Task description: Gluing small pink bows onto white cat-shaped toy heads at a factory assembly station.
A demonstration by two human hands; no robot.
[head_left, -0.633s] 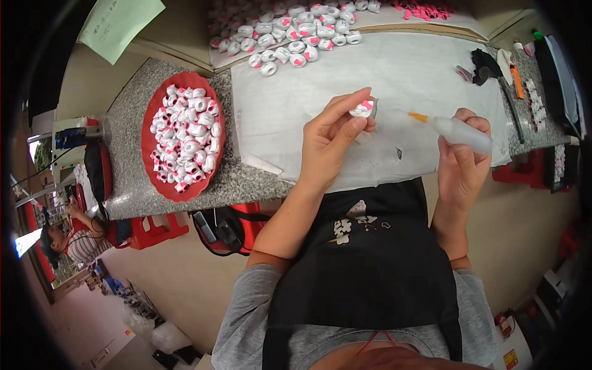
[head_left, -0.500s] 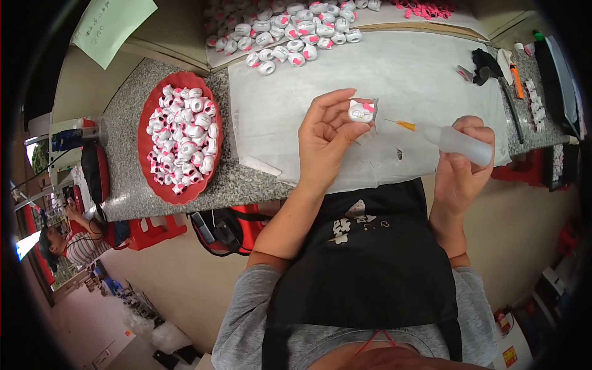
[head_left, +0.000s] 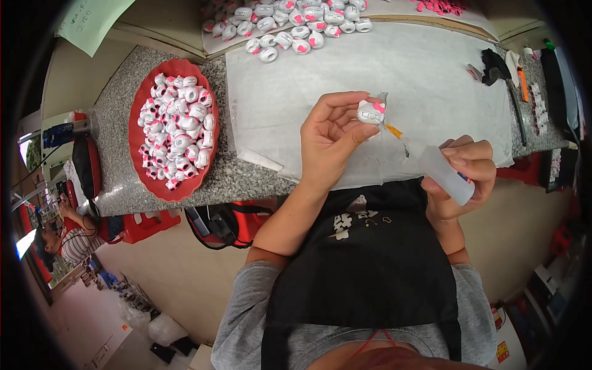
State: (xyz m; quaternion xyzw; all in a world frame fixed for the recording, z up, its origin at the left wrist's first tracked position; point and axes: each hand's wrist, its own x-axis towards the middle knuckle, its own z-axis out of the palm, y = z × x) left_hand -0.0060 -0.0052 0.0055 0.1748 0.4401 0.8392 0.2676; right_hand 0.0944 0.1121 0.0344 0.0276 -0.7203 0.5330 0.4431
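On the left, a red dish (head_left: pixel 134 114) full of small white and pink heads (head_left: pixel 179 120) stands on the speckled surface (head_left: pixel 114 132). To the right of it lies a white sheet (head_left: pixel 277 111), with more such heads in a group at its far edge. Above this sheet, the left hand (head_left: pixel 333 126) holds one white head (head_left: pixel 371 112) with its fingers. The orange nozzle (head_left: pixel 393 131) points to this head, just beside it; whether its tip touches, I cannot tell. Further right, the right hand (head_left: pixel 468 166) grips the tilted, whitish bottle (head_left: pixel 449 176).
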